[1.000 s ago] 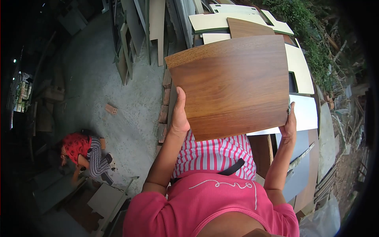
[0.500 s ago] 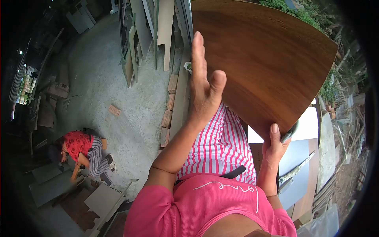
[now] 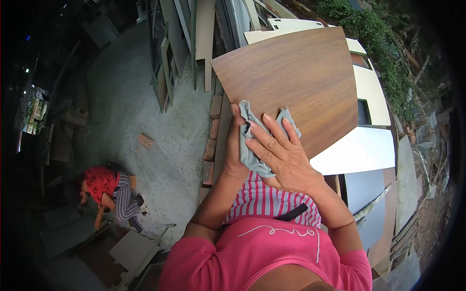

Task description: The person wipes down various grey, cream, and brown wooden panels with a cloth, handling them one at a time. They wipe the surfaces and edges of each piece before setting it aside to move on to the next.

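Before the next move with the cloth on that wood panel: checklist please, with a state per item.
1. Panel held: the left hand grips the near-left edge of the wood panel, thumb on its face. Ok.
2. Cloth pinned: the right hand lies flat on the cloth, fingers spread. Ok.
3. Cloth lying flat: it is bunched, with folds poking out past the fingers. Not ok.
4. Far half of the panel face: bare, nothing on it. Ok.
5. Support under the panel: hidden by the panel itself. Cannot tell.
6. Other person: crouched on the floor off to the left, well apart. Ok.
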### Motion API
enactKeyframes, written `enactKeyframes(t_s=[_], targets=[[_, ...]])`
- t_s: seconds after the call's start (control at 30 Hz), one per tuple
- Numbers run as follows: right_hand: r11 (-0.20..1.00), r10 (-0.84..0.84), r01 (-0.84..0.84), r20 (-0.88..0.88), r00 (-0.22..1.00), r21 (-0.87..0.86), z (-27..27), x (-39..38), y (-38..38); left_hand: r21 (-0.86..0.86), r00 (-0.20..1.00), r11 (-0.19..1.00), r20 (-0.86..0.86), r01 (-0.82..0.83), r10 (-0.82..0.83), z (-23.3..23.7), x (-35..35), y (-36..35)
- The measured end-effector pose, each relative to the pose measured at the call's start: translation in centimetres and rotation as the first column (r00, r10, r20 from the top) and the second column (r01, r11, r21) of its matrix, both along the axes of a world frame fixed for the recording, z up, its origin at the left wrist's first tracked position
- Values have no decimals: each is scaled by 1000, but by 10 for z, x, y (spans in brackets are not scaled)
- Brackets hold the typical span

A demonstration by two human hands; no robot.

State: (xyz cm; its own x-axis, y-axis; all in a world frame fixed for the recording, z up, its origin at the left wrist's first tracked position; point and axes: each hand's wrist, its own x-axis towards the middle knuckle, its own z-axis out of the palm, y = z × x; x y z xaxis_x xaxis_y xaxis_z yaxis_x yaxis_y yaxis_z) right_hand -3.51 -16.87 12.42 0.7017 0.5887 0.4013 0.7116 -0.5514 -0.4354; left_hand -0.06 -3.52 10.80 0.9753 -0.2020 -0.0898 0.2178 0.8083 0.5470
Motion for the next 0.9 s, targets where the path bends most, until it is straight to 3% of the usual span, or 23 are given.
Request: enactKeyframes(t_s=[0.07, 0.1, 0.13, 0.2, 0.23, 0.4, 0.5, 0.57, 0.67, 0.77, 0.83, 0.9], targets=[[996, -73, 82, 175, 982, -44, -3, 9, 1, -395, 921, 865, 352, 310, -169, -19, 6, 6], [988, -117, 137, 247, 962, -68, -4, 14, 2, -356, 863, 855, 471, 377, -184, -17, 10, 6], [988, -118, 139, 247, 962, -71, -4, 18, 4, -359, 863, 853, 471, 378, -184, -16, 10, 7], [984, -177, 172, 236, 956, 41, -4, 27, 7, -158, 910, 975, 407, 158, -82, -10, 8, 6], [968, -252, 245, 246, 936, 58, -1, 33, 8, 107, 948, 994, 317, -26, -10, 2, 3, 2], [916, -377, 401, 322, 868, -9, 21, 68, -8, 157, 977, 986, 212, -52, 18, -4, -8, -8], [827, -524, 562, 382, 762, 15, 16, 97, -36, 109, 991, 994, 131, -30, 15, -15, -8, -4], [740, -644, 669, 366, 672, 73, -1, 119, -68, 119, 990, 990, 130, -73, 58, -22, -4, -1], [661, -746, 741, 206, 633, 117, -31, 124, -102, 124, 983, 982, 134, -142, 126, -30, 3, 5], [614, -784, 786, 173, 596, 71, -67, 99, -100, 88, 978, 982, 146, -165, 151, -33, 14, 10], [631, -763, 776, 172, 623, -11, -82, 68, -74, 69, 977, 983, 148, -168, 157, -35, 19, 8], [746, -658, 665, 107, 745, -37, -77, 30, -34, 129, 957, 950, 101, -285, 273, -33, 23, 3]])
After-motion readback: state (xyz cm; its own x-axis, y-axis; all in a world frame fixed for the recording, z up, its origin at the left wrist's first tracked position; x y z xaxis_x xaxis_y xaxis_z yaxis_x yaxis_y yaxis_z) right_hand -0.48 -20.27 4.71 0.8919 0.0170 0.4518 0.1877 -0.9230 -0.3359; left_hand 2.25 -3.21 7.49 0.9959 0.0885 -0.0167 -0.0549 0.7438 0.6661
